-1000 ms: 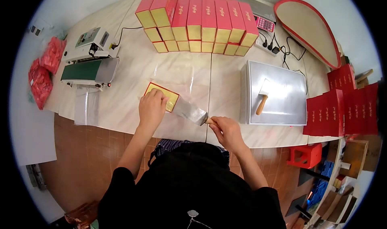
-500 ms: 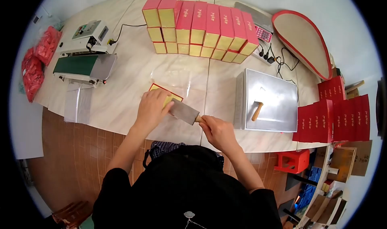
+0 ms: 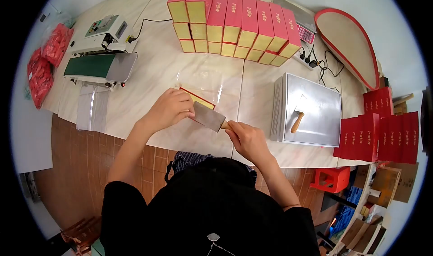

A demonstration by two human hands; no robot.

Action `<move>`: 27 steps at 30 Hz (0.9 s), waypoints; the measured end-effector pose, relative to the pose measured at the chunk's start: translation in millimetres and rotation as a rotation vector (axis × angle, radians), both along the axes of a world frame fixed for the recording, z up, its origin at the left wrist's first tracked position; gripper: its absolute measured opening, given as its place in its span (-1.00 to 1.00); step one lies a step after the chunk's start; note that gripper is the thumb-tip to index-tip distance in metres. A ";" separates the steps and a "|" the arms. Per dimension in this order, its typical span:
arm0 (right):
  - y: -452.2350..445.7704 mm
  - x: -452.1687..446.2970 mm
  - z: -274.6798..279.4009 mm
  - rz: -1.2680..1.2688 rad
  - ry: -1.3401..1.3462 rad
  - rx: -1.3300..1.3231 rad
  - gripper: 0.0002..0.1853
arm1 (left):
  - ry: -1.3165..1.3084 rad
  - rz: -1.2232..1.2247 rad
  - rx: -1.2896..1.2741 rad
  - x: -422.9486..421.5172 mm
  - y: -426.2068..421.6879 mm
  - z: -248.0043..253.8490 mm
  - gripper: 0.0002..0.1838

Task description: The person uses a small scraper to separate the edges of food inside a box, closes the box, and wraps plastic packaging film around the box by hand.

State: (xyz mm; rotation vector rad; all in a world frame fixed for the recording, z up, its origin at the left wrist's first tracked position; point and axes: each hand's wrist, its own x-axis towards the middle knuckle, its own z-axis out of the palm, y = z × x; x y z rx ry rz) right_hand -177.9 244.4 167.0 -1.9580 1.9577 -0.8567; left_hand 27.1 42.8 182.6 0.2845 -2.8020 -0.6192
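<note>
My right hand is wrapped round the wooden handle of a scraper with a broad, flat metal blade. The blade points up and left, lying over the near side of a small yellow box with a red edge. Curled over the left end of that box is my left hand, its fingertips touching or very near the blade's far end. Part of the box is hidden under the hand and blade. A clear plastic sheet or bag lies flat just behind the box.
Red-and-yellow boxes stand stacked at the back. A sealing machine is on the left, near red bags. On the right are a metal box bearing another wooden-handled tool, red boxes and cables.
The whole view has shifted slightly, so the table things sit further right. My left hand has slid back toward the box's left end; the right hand keeps its grip on the scraper.
</note>
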 end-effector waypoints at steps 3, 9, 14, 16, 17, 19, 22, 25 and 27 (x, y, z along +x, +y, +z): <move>-1.4 -3.9 -1.6 0.034 0.003 -0.030 -0.83 | 0.008 -0.009 0.003 -7.2 -5.6 -2.2 -0.86; -0.1 -4.3 6.2 0.107 0.047 -0.058 -0.83 | -0.024 0.002 -0.055 -17.8 -5.8 -8.3 -0.83; 3.1 -0.8 6.0 0.107 0.076 -0.069 -0.80 | -0.079 0.082 -0.073 -14.8 -0.6 -3.6 -0.79; 5.7 0.8 4.3 0.098 0.079 -0.062 -0.79 | -0.010 0.106 -0.055 -12.6 0.3 -3.2 -0.77; 7.5 0.5 2.4 0.072 0.063 -0.092 -0.78 | -0.015 0.107 -0.059 -10.6 1.5 -3.3 -0.77; 12.9 -1.3 1.4 0.046 0.043 -0.125 -0.77 | 0.022 0.127 -0.067 -6.9 3.9 -3.7 -0.78; 28.4 -8.3 10.8 -0.004 0.068 -0.163 -0.78 | 0.036 0.139 -0.072 -3.1 5.3 -4.2 -0.79; 49.8 -19.0 23.1 -0.069 0.046 -0.123 -0.77 | 0.054 0.142 -0.089 -5.0 4.5 -8.2 -0.81; 58.1 -24.8 25.5 -0.117 0.000 -0.005 -0.78 | 0.051 0.129 -0.095 -8.0 0.5 -9.3 -0.82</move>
